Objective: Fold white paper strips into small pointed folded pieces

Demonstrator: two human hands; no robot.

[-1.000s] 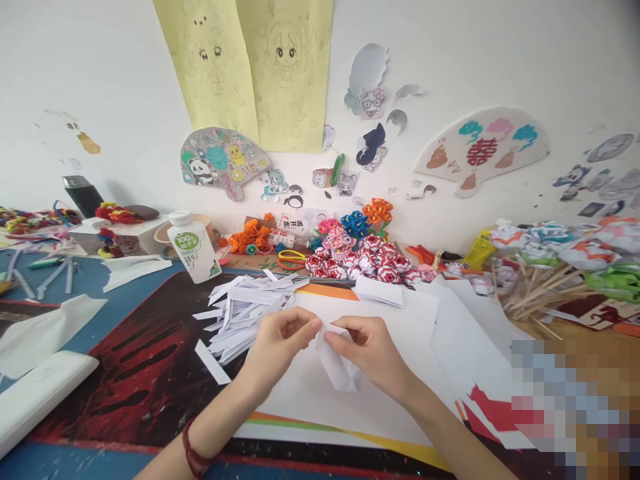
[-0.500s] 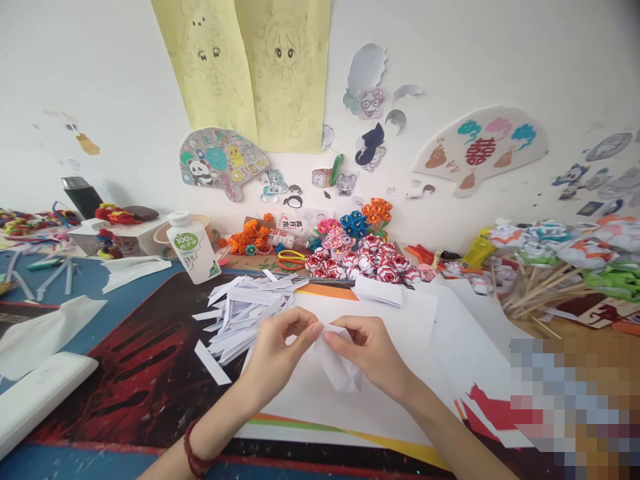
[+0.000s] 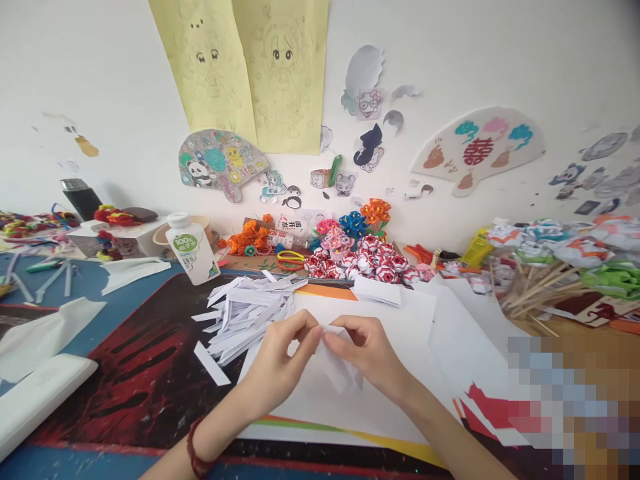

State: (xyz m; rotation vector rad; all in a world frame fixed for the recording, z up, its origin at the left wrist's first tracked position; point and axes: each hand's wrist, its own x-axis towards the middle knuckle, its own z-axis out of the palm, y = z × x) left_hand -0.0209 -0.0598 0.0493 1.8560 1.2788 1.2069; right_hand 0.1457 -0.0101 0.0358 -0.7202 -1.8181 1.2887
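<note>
A folded piece of white paper (image 3: 342, 371) hangs between both hands over a large white sheet (image 3: 390, 413). My left hand (image 3: 286, 353) is closed, thumb and index finger pinched at the paper's upper left corner. Opposite it, my right hand (image 3: 364, 343) pinches the paper's top edge, with the thumb in front. The fingertips of the two hands nearly touch. Left of the hands lies a heap of folded white paper strips (image 3: 245, 317), with a single strip (image 3: 212, 363) below it. Behind the hands rests a small folded paper stack (image 3: 377, 291).
A white bottle (image 3: 192, 248) stands at the back left. Red-and-white flowers (image 3: 377, 261) and yellow-handled scissors (image 3: 291, 259) lie along the back. A white case (image 3: 45, 400) is at the left. More white sheets (image 3: 470, 340) and red paper (image 3: 495, 410) are on the right.
My left hand has shifted slightly to the right, its thumb tip closer to the right hand. The right hand still pinches the paper, almost unmoved.
</note>
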